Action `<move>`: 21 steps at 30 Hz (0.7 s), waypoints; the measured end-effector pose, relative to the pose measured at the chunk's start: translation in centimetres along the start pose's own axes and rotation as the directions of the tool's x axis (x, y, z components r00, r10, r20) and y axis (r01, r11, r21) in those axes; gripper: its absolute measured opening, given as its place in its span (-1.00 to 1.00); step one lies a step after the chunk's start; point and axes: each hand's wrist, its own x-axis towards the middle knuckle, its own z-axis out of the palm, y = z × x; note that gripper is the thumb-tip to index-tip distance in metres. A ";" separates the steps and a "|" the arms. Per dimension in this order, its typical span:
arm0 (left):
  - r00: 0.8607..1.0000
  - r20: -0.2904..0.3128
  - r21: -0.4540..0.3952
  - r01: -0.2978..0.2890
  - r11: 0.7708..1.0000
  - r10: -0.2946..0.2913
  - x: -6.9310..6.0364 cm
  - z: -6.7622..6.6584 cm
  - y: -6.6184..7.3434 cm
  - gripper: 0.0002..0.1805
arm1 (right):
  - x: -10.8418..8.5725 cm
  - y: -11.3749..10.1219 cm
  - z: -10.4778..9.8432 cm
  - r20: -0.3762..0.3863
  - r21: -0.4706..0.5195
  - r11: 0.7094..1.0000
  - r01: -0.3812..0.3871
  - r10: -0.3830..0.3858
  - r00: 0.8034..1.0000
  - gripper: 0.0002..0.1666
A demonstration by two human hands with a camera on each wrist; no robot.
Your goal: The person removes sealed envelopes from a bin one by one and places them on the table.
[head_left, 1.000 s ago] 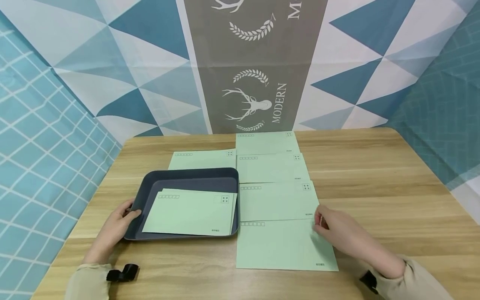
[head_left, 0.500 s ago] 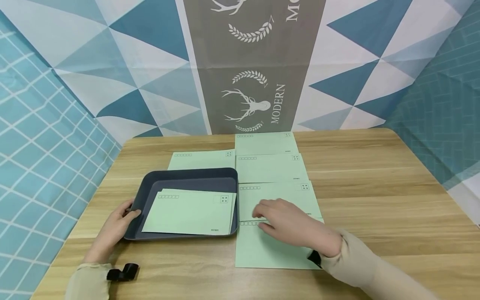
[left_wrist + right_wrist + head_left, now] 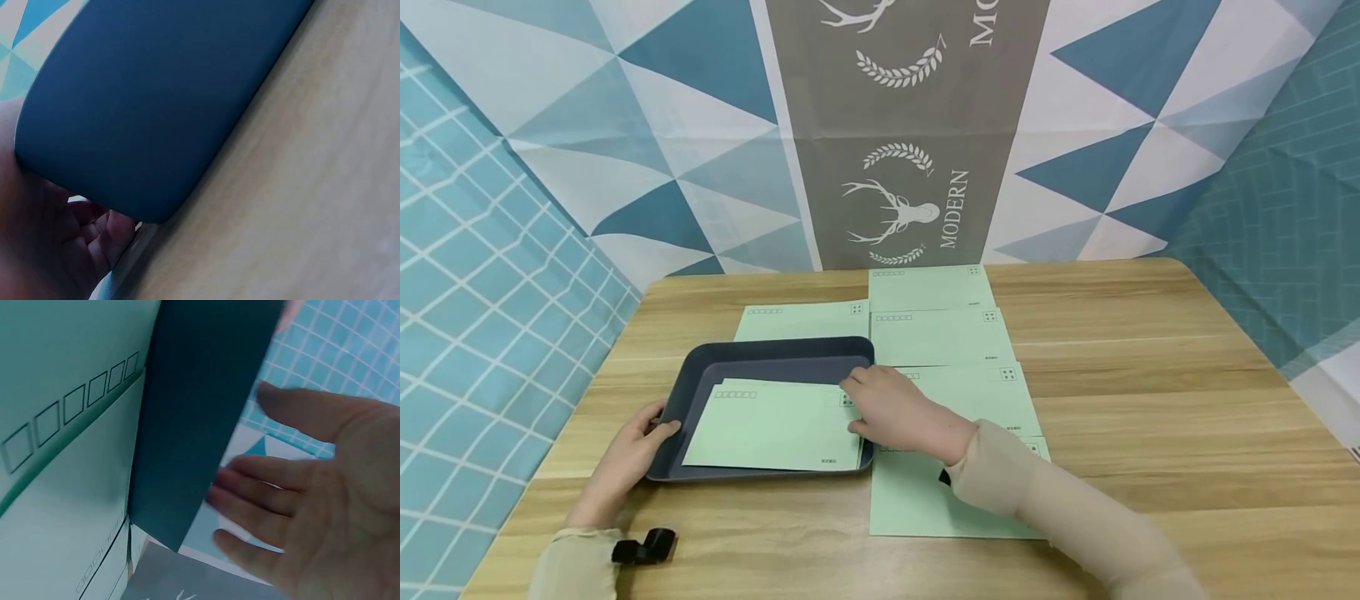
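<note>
A dark tray [image 3: 797, 348] holds a small stack of pale green envelopes [image 3: 775, 425]. My left hand [image 3: 628, 450] grips the tray's left side, thumb over the rim; in the left wrist view its fingers [image 3: 100, 234] curl beneath the tray's corner [image 3: 150, 187]. Over the tray's right rim reaches my right hand [image 3: 898, 408], its fingertips at the right end of the stack; whether they touch it cannot be told. The right wrist view has that hand [image 3: 312, 494] with thumb and fingers apart, nothing between them, beside the tray's outer wall [image 3: 194, 406].
Right of the tray, several green envelopes [image 3: 940, 337] lie in a column, the nearest one [image 3: 940, 500] partly under my right forearm. Another envelope [image 3: 805, 321] shows behind the tray. A patterned cloth [image 3: 910, 108] stands behind the wooden table [image 3: 1150, 375].
My right hand has left the right end of the nearest envelope and moved left to the tray. My left hand and the tray have stayed in place.
</note>
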 end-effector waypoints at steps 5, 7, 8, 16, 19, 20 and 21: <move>1.000 -0.012 0.015 -0.017 1.000 0.017 0.1 0.0 0.0 -0.40 | 1.1 -0.3 0.8 0.133 -0.100 0.995 -0.029 0.042 0.990 -0.29; 1.000 -0.016 0.020 -0.024 1.000 0.025 0.1 0.0 0.0 -0.40 | 1.4 -0.3 1.0 0.153 -0.111 0.993 -0.050 0.067 0.986 -0.21; 0.999 -0.022 0.029 -0.024 0.999 0.025 0.1 0.0 0.0 -0.41 | 1.5 -0.3 1.1 0.158 -0.112 0.992 -0.060 0.078 0.984 -0.17; 1.000 -0.017 0.024 -0.024 0.999 0.025 0.1 0.0 0.0 -0.40 | 2.3 0.1 1.9 0.154 -0.059 0.993 -0.100 0.108 0.982 0.03; 0.999 -0.031 0.033 -0.032 0.999 0.033 0.0 -0.1 -0.1 -0.40 | 2.6 0.1 2.2 0.137 -0.069 0.992 -0.105 0.114 0.984 0.07; 0.999 -0.031 0.030 -0.033 0.999 0.034 0.0 -0.1 -0.2 -0.40 | 2.6 0.2 2.3 0.132 -0.075 0.991 -0.107 0.117 0.984 0.08; 0.999 -0.030 0.029 -0.033 0.999 0.034 0.0 -0.1 -0.2 -0.40 | 2.7 0.2 2.4 0.129 -0.083 0.991 -0.109 0.120 0.984 0.08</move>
